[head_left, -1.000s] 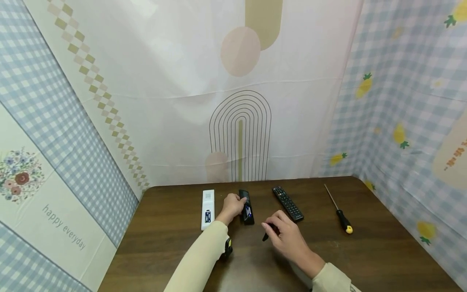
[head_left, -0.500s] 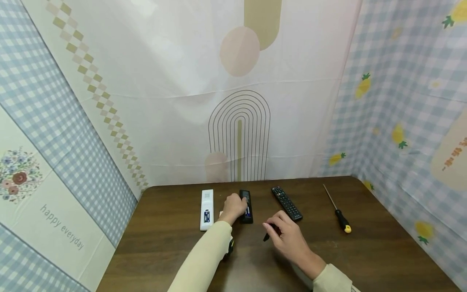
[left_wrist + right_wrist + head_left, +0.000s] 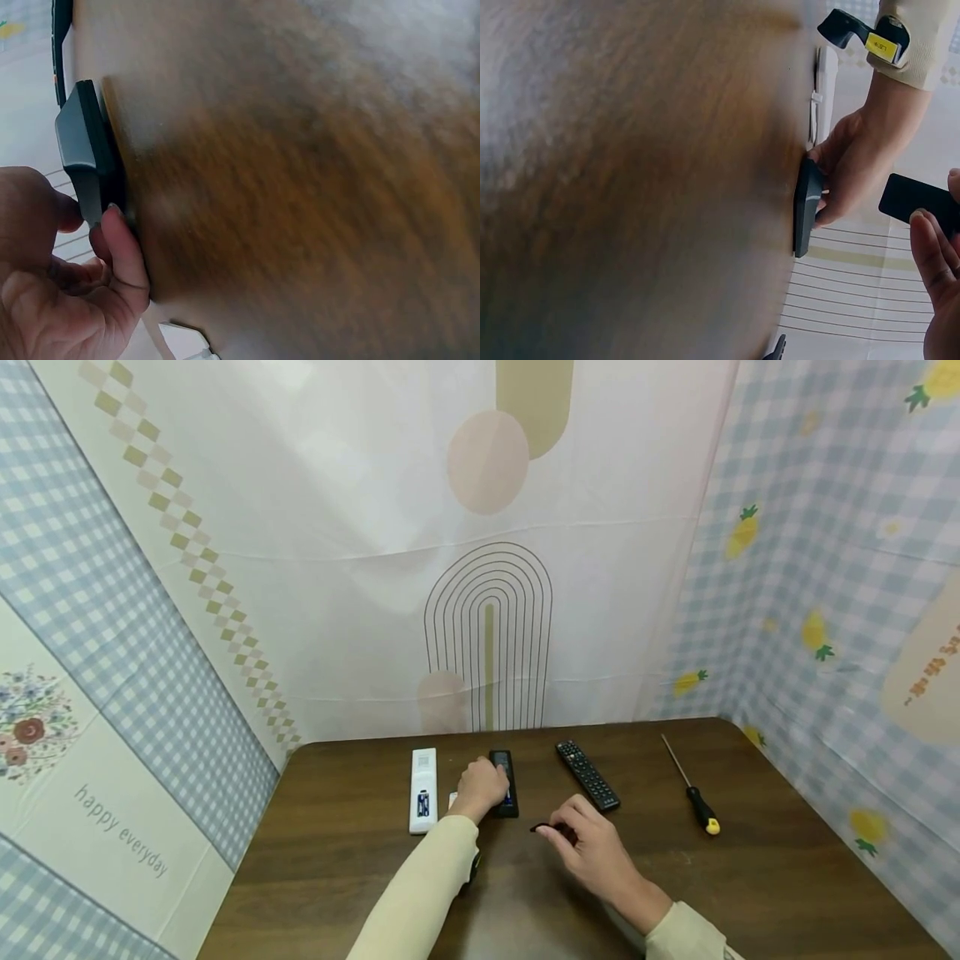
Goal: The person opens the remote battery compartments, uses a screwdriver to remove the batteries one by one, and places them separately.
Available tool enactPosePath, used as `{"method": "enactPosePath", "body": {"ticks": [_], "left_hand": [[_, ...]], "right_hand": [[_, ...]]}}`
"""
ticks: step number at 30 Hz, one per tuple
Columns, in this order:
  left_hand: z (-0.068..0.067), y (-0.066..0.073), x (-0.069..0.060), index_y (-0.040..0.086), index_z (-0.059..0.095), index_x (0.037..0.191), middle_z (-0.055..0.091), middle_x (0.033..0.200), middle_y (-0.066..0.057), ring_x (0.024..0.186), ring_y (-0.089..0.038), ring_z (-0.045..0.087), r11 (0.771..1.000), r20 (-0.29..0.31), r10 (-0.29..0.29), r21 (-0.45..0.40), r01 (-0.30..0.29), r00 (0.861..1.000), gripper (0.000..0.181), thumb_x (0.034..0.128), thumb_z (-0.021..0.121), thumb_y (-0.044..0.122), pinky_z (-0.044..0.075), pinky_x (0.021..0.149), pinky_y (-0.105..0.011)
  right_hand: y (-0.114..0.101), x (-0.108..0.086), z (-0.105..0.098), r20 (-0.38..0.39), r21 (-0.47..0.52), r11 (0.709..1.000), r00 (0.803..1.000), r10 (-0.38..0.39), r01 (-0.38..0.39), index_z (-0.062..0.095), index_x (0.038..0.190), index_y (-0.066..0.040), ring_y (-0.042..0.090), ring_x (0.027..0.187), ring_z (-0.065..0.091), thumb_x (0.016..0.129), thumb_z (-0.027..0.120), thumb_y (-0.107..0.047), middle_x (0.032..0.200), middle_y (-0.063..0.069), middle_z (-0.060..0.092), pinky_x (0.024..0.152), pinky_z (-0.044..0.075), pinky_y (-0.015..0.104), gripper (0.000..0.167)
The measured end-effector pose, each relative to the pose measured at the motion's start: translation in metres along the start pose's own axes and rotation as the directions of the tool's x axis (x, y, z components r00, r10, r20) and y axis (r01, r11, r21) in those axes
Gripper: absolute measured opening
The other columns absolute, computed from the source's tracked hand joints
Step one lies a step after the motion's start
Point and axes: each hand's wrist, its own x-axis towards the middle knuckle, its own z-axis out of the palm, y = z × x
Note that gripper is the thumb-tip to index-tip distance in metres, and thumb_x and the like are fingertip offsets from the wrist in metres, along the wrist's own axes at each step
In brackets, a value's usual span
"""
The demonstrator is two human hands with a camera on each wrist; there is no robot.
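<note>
Curling round the middle black remote [image 3: 803,214], the left hand's grip [image 3: 482,783] holds it on the desk [image 3: 315,877]. The right hand's grip [image 3: 588,839] pinches a small flat black piece [image 3: 911,199] between thumb and fingers, above the desk and near that remote. Left of them lies a white remote [image 3: 423,774], its bay showing 2 batteries [image 3: 423,803]; to the right, a black keypad remote [image 3: 588,775] lies slantwise, keys up, with a black-and-yellow screwdriver [image 3: 701,807] farther right. Patterned cloth [image 3: 360,610] hangs behind the desk.
</note>
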Motion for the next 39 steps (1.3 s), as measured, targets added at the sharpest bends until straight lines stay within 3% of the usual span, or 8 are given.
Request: {"method": "enactPosePath", "body": {"ticks": [13, 17, 20, 23, 26, 29, 34, 39], "left_hand": [[-0.003, -0.002, -0.006, -0.011, 0.057, 0.14, 0.072, 0.123, -0.031, 0.108, -0.046, 0.073, 0.999, 0.037, -0.033, -0.009, 0.033, 0.999, 0.054, 0.1119, 0.05, 0.035, 0.062, 0.091, -0.057], [-0.006, -0.006, -0.008, -0.01, 0.055, 0.144, 0.069, 0.131, -0.031, 0.115, -0.045, 0.071, 0.997, 0.05, -0.03, -0.073, 0.034, 0.998, 0.057, 0.1107, 0.052, 0.036, 0.06, 0.097, -0.056], [-0.012, -0.009, -0.012, -0.013, 0.051, 0.146, 0.07, 0.125, -0.031, 0.102, -0.038, 0.074, 0.989, 0.085, -0.007, -0.146, 0.02, 0.996, 0.058, 0.1094, 0.055, 0.033, 0.062, 0.093, -0.052], [-0.017, -0.014, -0.016, -0.013, 0.057, 0.132, 0.071, 0.108, -0.026, 0.078, -0.027, 0.073, 0.968, 0.123, -0.005, -0.247, 0.035, 0.992, 0.049, 0.1073, 0.059, 0.029, 0.065, 0.077, -0.042], [-0.023, -0.016, -0.025, -0.009, 0.063, 0.11, 0.068, 0.092, -0.018, 0.06, -0.018, 0.067, 0.929, 0.165, -0.026, -0.359, 0.085, 0.986, 0.035, 0.1062, 0.063, 0.026, 0.063, 0.06, -0.033], [-0.027, -0.017, -0.04, -0.003, 0.065, 0.102, 0.069, 0.084, -0.013, 0.058, -0.016, 0.068, 0.914, 0.162, -0.049, -0.39, 0.109, 0.986, 0.032, 0.1057, 0.065, 0.029, 0.061, 0.059, -0.029], [-0.037, -0.017, -0.074, 0.003, 0.065, 0.104, 0.072, 0.09, -0.01, 0.077, -0.021, 0.071, 0.955, 0.081, 0.014, -0.295, 0.011, 0.997, 0.032, 0.103, 0.069, 0.034, 0.056, 0.074, -0.036], [-0.047, -0.022, -0.109, 0.004, 0.067, 0.105, 0.073, 0.09, -0.008, 0.083, -0.019, 0.067, 0.952, 0.087, 0.074, -0.304, -0.044, 0.993, 0.03, 0.1022, 0.07, 0.034, 0.056, 0.077, -0.039]], "right_hand": [[0.0, -0.006, 0.002, 0.033, 0.044, 0.997, 0.997, 0.068, -0.069, 0.067, 0.09, -0.018, -0.007, 0.074, 0.05, 0.09, 0.085, -0.007, 0.088, -0.007, 0.057, 0.06, 0.048, 0.013, 0.022], [0.002, -0.007, 0.002, 0.032, 0.054, 0.994, 0.995, 0.093, -0.094, 0.066, 0.088, -0.018, -0.007, 0.072, 0.05, 0.09, 0.085, -0.006, 0.086, -0.007, 0.057, 0.058, 0.049, 0.015, 0.022], [0.004, -0.007, 0.003, 0.041, 0.044, 0.993, 0.994, 0.103, -0.105, 0.064, 0.086, -0.018, -0.007, 0.072, 0.049, 0.089, 0.086, -0.006, 0.085, -0.007, 0.056, 0.058, 0.048, 0.015, 0.025], [0.005, -0.006, 0.004, 0.062, 0.04, 0.991, 0.991, 0.122, -0.124, 0.062, 0.084, -0.018, -0.007, 0.071, 0.048, 0.089, 0.086, -0.007, 0.084, -0.008, 0.055, 0.058, 0.048, 0.016, 0.026], [0.007, -0.005, 0.003, 0.094, 0.032, 0.987, 0.983, 0.155, -0.159, 0.061, 0.083, -0.019, -0.007, 0.071, 0.047, 0.09, 0.086, -0.01, 0.083, -0.01, 0.054, 0.058, 0.048, 0.017, 0.027], [0.009, -0.004, 0.001, 0.113, 0.015, 0.983, 0.977, 0.181, -0.184, 0.061, 0.083, -0.02, -0.006, 0.07, 0.045, 0.09, 0.086, -0.013, 0.082, -0.012, 0.053, 0.058, 0.046, 0.017, 0.027], [0.01, -0.001, 0.0, 0.14, 0.017, 0.976, 0.967, 0.213, -0.217, 0.059, 0.081, -0.021, -0.006, 0.069, 0.045, 0.089, 0.087, -0.015, 0.079, -0.013, 0.052, 0.058, 0.046, 0.018, 0.029], [0.011, 0.0, 0.0, 0.219, -0.026, 0.972, 0.948, 0.233, -0.233, 0.058, 0.081, -0.021, -0.005, 0.071, 0.045, 0.088, 0.089, -0.02, 0.08, -0.012, 0.052, 0.06, 0.045, 0.018, 0.031]]}}
